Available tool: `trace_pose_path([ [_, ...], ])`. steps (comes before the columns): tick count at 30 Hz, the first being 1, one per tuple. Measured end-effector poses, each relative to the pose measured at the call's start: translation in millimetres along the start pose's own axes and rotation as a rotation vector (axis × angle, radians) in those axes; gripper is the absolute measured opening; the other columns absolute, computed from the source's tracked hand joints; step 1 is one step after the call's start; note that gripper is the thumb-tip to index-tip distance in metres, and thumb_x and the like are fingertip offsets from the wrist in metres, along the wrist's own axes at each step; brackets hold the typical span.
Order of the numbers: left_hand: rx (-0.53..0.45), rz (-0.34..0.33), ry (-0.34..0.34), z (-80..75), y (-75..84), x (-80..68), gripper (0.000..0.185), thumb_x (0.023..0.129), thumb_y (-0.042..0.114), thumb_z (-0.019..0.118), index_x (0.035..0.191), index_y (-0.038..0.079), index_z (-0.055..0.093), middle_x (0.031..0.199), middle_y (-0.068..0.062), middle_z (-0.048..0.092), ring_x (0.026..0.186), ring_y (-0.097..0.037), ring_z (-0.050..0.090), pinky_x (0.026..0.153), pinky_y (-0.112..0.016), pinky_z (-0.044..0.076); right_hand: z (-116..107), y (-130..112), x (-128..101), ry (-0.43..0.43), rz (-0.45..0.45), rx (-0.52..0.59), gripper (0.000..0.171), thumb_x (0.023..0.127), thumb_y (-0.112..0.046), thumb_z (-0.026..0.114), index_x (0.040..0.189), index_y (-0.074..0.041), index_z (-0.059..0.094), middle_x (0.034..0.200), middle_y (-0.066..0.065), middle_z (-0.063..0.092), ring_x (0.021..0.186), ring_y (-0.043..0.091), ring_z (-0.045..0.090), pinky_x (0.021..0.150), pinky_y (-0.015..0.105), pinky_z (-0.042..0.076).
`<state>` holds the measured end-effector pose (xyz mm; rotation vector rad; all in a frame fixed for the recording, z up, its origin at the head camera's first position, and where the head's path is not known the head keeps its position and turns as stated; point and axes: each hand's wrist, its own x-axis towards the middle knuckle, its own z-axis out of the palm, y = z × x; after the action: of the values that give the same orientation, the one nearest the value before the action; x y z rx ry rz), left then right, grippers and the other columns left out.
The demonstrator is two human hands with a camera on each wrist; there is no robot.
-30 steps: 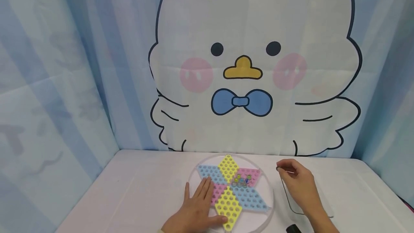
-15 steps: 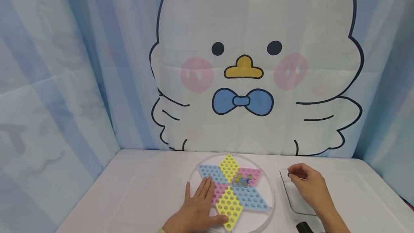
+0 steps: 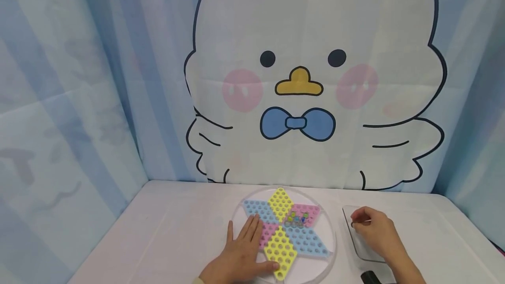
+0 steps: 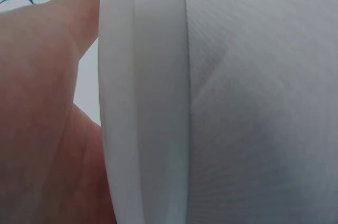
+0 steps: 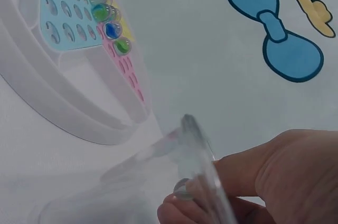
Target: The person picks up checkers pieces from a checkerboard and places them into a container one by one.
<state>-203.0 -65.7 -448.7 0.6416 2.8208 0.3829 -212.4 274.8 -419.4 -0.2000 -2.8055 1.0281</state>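
While the left hand (image 3: 240,255) lies flat with straight fingers on the near left part of the round star board (image 3: 321,253), its thumb beside the yellow point, the right hand (image 3: 376,231) reaches into the clear tray (image 3: 349,214) just right of the board on the white desk (image 3: 165,231). Its fingers (image 5: 182,211) are curled narrow and pinch a small clear marble (image 5: 182,188) against the tray's wall. A few coloured marbles (image 3: 296,219) sit in holes near the board's middle, by the pink point.
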Motion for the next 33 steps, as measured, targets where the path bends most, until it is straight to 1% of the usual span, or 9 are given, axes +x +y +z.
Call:
trace_pose_path([
  [4,-0.006,-0.003,-0.008,0.6,0.0,0.2,0.112,0.080,0.085,0.044,0.158,0.009,0.021,0.167,-0.009,0.014,0.156,-0.027,0.011,0.116,-0.070,0.000,0.9,-0.1,0.2,-0.029,0.015,-0.008,0.015,0.083,-0.003,0.068,0.098,0.000,0.066,0.093,0.010,0.071,0.084,0.021,0.066,0.069,0.035,0.053],
  [10,-0.012,0.027,0.020,-0.2,-1.3,-1.7,0.111,0.082,0.083,0.045,0.158,0.007,0.020,0.167,-0.011,0.013,0.155,-0.028,0.011,0.115,-0.071,0.001,2.3,0.9,2.4,-0.036,-0.005,-0.030,0.014,0.081,-0.002,0.068,0.095,0.000,0.066,0.088,0.008,0.071,0.083,0.023,0.066,0.070,0.037,0.053],
  [16,-0.001,0.026,0.027,-0.8,-0.1,-2.1,0.110,0.082,0.083,0.046,0.158,0.007,0.021,0.167,-0.012,0.013,0.155,-0.029,0.012,0.116,-0.070,0.001,4.8,3.3,4.5,-0.059,0.005,-0.057,0.012,0.083,-0.003,0.068,0.094,0.000,0.067,0.089,0.009,0.071,0.085,0.024,0.065,0.075,0.044,0.053],
  [23,-0.007,-0.003,0.007,-2.5,0.9,-1.8,0.110,0.081,0.083,0.045,0.158,0.009,0.021,0.168,-0.010,0.012,0.155,-0.028,0.011,0.116,-0.069,0.001,5.1,2.4,5.5,-0.065,0.011,-0.061,0.013,0.085,-0.001,0.065,0.098,0.002,0.066,0.089,0.009,0.070,0.083,0.021,0.063,0.074,0.042,0.054],
  [28,-0.015,-0.004,0.003,-2.5,0.7,-2.0,0.110,0.081,0.084,0.046,0.158,0.009,0.021,0.167,-0.010,0.012,0.155,-0.028,0.010,0.116,-0.069,0.000,2.1,-0.5,5.2,-0.024,0.012,-0.054,0.011,0.089,-0.004,0.063,0.099,0.000,0.066,0.092,0.011,0.071,0.087,0.024,0.064,0.076,0.045,0.052],
  [33,-0.014,0.009,0.007,-0.9,-0.1,-2.2,0.111,0.081,0.084,0.045,0.158,0.008,0.021,0.167,-0.011,0.012,0.155,-0.028,0.011,0.116,-0.070,0.000,-1.3,-4.7,1.5,0.037,-0.001,-0.027,0.014,0.091,-0.007,0.061,0.102,0.001,0.065,0.094,0.012,0.071,0.088,0.026,0.065,0.075,0.041,0.053],
])
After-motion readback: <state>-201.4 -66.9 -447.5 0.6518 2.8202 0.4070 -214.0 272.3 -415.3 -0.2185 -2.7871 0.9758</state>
